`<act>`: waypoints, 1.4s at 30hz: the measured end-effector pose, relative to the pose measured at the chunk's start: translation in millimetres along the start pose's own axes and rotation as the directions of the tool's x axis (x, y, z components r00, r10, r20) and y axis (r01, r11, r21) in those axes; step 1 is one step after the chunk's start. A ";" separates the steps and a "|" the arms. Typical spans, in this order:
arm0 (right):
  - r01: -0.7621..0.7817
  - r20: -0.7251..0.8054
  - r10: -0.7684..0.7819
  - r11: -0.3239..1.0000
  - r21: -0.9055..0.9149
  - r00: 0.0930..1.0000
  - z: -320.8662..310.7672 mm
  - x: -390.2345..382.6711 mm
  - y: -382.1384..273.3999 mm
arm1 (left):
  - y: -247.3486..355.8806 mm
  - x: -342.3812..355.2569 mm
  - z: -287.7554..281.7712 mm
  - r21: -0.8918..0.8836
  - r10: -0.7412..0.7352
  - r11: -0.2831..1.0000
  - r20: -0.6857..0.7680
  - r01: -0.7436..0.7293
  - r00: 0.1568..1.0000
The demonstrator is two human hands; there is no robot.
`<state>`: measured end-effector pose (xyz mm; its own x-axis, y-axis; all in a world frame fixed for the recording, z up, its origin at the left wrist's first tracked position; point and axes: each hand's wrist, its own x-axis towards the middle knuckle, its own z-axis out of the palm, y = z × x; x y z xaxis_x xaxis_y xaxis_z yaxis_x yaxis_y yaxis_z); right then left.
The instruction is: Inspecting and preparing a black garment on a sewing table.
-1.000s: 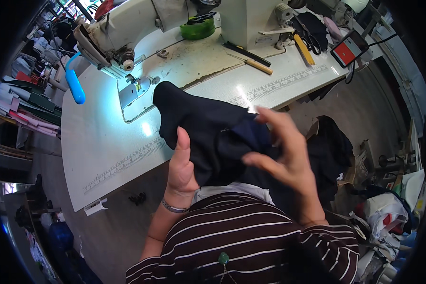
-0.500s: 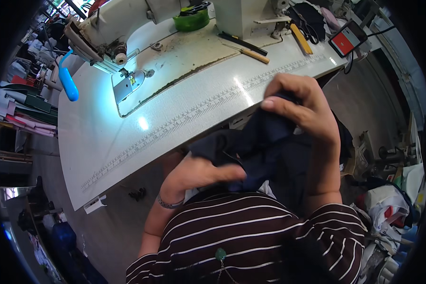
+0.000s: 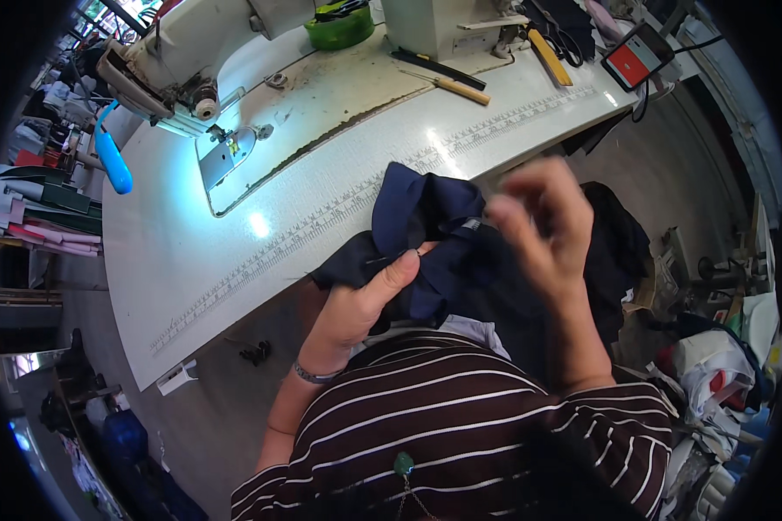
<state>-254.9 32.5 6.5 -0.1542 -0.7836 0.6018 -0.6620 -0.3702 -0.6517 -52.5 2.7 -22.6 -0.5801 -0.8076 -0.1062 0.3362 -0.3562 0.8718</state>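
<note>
A dark navy garment (image 3: 400, 204) is bunched over my lap, and its upper folds stand up against the front edge of the sewing table. Part of it looks like a collar, with a small pale label inside. My left hand (image 3: 361, 304) grips the cloth, thumb on top and the other fingers mostly hidden beneath the folds. Just right of the garment, my right hand (image 3: 552, 221) is raised and a little blurred. Its thumb and fingers are apart, with nothing seen between them.
A sewing machine (image 3: 161, 78) with a lit needle area stands on the white table (image 3: 174, 295), which has a printed ruler scale. Behind lie a wooden-handled awl (image 3: 460, 89), a yellow-handled cutter (image 3: 550, 57), scissors (image 3: 567, 45) and a green bowl (image 3: 339, 33). Bagged cloth (image 3: 712, 373) is piled at right.
My right hand has let go of the cloth and come slightly lower. My left hand has closed on the garment, whose folds have moved left and up onto the table edge.
</note>
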 end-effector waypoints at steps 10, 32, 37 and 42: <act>-0.682 0.476 0.524 0.326 0.655 0.707 12.8 -33.9 9.7 | 5.8 -4.5 -2.5 0.246 0.043 0.969 -0.015 -0.038 0.999; -0.572 0.329 0.477 0.569 0.592 0.815 17.2 -44.7 28.8 | -16.0 -6.2 -23.7 -0.320 0.187 0.934 0.069 -0.156 0.980; -0.516 0.322 0.413 0.765 0.384 0.852 23.3 -35.6 25.5 | -11.7 -10.1 -17.9 -0.239 0.159 0.963 0.145 -0.121 0.977; -0.533 0.348 0.405 0.595 0.602 0.846 18.4 -31.0 25.1 | -5.8 -10.4 -21.8 -0.191 -0.078 0.975 0.181 0.112 0.980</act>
<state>-253.3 38.3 -37.0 -0.1430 -0.9861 0.0844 0.1299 -0.1032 -0.9861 -32.3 2.9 -36.9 -0.7291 -0.6791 -0.0852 0.4045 -0.5280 0.7467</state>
